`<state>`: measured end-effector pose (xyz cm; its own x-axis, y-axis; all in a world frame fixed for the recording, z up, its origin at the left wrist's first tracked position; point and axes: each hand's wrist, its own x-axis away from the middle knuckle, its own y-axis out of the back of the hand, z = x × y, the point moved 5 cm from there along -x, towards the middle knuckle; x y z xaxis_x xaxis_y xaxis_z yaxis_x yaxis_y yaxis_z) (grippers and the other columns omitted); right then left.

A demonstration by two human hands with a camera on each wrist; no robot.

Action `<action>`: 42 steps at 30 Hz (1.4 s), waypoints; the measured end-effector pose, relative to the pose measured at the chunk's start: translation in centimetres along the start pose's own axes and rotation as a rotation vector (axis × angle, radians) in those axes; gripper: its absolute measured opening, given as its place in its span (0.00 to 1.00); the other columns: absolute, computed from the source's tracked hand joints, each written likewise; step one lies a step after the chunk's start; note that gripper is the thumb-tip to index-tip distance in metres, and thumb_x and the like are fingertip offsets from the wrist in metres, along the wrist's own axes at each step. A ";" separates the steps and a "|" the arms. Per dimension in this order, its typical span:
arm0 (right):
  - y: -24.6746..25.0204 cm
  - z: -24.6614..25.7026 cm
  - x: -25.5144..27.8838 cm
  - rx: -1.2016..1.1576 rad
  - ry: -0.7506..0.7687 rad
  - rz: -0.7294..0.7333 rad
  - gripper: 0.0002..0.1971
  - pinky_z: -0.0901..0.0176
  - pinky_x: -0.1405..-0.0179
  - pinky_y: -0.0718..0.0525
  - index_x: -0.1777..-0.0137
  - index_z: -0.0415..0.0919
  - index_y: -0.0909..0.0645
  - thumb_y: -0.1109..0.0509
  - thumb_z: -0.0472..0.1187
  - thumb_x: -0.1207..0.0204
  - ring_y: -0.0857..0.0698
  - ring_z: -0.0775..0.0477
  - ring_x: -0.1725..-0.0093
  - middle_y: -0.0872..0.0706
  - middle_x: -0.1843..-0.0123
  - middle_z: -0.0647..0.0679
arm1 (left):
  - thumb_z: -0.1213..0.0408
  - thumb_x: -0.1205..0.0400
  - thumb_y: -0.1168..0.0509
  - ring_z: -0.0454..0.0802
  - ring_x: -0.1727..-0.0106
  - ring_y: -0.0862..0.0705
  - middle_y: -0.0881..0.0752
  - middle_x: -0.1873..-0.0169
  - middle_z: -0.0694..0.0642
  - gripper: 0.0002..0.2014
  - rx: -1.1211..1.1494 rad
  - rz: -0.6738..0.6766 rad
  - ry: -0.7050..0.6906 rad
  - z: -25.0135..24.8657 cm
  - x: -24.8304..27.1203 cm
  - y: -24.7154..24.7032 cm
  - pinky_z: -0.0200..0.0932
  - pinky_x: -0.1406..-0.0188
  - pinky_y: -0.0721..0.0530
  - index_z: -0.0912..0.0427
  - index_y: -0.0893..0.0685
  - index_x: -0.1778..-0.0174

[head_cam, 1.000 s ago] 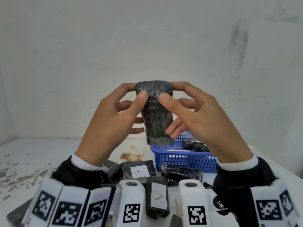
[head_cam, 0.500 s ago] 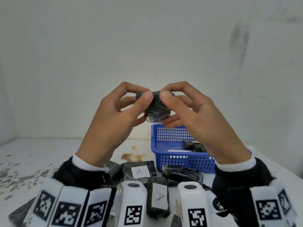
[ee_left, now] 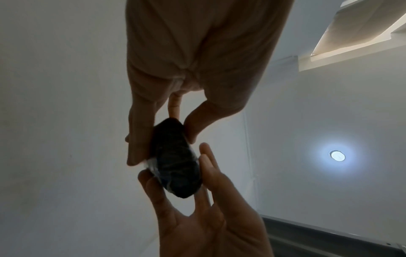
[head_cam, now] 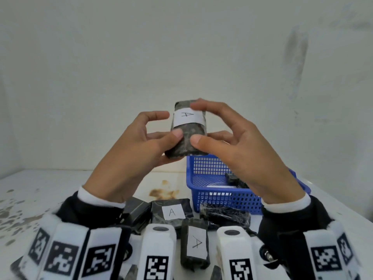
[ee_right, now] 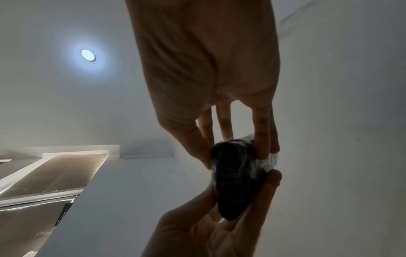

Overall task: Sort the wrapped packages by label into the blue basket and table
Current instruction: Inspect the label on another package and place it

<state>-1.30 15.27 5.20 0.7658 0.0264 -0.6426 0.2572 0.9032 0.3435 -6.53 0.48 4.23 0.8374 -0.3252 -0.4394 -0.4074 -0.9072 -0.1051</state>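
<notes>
A black wrapped package (head_cam: 188, 136) with a white label marked "A" is held up in the air between both hands, above the blue basket (head_cam: 220, 196). My left hand (head_cam: 139, 150) pinches its lower left side, thumb in front. My right hand (head_cam: 232, 142) pinches its right side, thumb on the lower front and a finger over the top. In the left wrist view the package (ee_left: 175, 163) shows dark between the fingers of both hands, as does the package (ee_right: 235, 177) in the right wrist view. Part of one dark package (head_cam: 235, 178) shows inside the basket.
On the white table (head_cam: 40, 195) near me lie several black packages: one labelled "A" (head_cam: 171, 212), another labelled "A" (head_cam: 194, 246), an unlabelled-side one (head_cam: 225, 216) in front of the basket, and one (head_cam: 137, 213) by my left wrist. A brown stain (head_cam: 163, 193) marks the table.
Both hands have turned the package over end to end. Its plain black side faced me before; now the white "A" label faces me.
</notes>
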 end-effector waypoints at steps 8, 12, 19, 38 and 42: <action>0.5 -0.8 -0.2 -0.050 -0.062 -0.052 0.45 0.52 0.41 0.10 0.17 0.66 0.40 0.21 0.37 0.27 0.10 0.56 0.44 0.23 0.23 0.55 | 0.64 0.26 0.29 0.49 0.47 0.10 0.11 0.43 0.50 0.28 -0.129 -0.010 -0.076 0.1 -0.3 0.3 0.47 0.56 0.09 0.51 0.23 0.27; 0.6 -1.1 -0.3 -0.035 -0.098 -0.068 0.42 0.48 0.34 0.14 0.15 0.58 0.38 0.21 0.44 0.26 0.10 0.55 0.44 0.11 0.36 0.55 | 0.63 0.23 0.30 0.46 0.51 0.09 0.09 0.48 0.47 0.21 -0.201 0.001 -0.140 -0.2 -0.2 0.4 0.42 0.52 0.10 0.49 0.17 0.33; 0.6 -0.8 -0.3 -0.035 -0.085 -0.065 0.34 0.51 0.38 0.12 0.20 0.53 0.28 0.24 0.48 0.26 0.08 0.52 0.49 0.08 0.42 0.53 | 0.57 0.25 0.30 0.44 0.56 0.11 0.10 0.57 0.44 0.20 -0.240 -0.017 -0.178 -0.2 -0.4 0.4 0.36 0.59 0.12 0.47 0.15 0.36; 1.0 -0.9 -0.3 0.036 -0.101 -0.098 0.23 0.63 0.52 0.15 0.33 0.57 0.19 0.30 0.61 0.28 0.08 0.53 0.54 0.06 0.55 0.54 | 0.58 0.22 0.31 0.45 0.60 0.10 0.09 0.52 0.45 0.20 -0.242 -0.008 -0.196 -0.1 -0.3 -0.2 0.39 0.63 0.10 0.42 0.18 0.33; 1.4 -0.9 -0.3 0.063 -0.113 -0.141 0.19 0.57 0.52 0.13 0.37 0.54 0.14 0.27 0.58 0.25 0.09 0.48 0.53 0.07 0.50 0.58 | 0.59 0.22 0.31 0.47 0.57 0.10 0.09 0.55 0.47 0.16 -0.235 -0.026 -0.180 0.1 -0.4 -0.4 0.40 0.64 0.10 0.42 0.16 0.38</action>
<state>-1.68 16.86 5.27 0.7801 -0.1504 -0.6073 0.4007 0.8657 0.3002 -6.77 0.98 4.33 0.7595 -0.2679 -0.5928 -0.2738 -0.9583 0.0823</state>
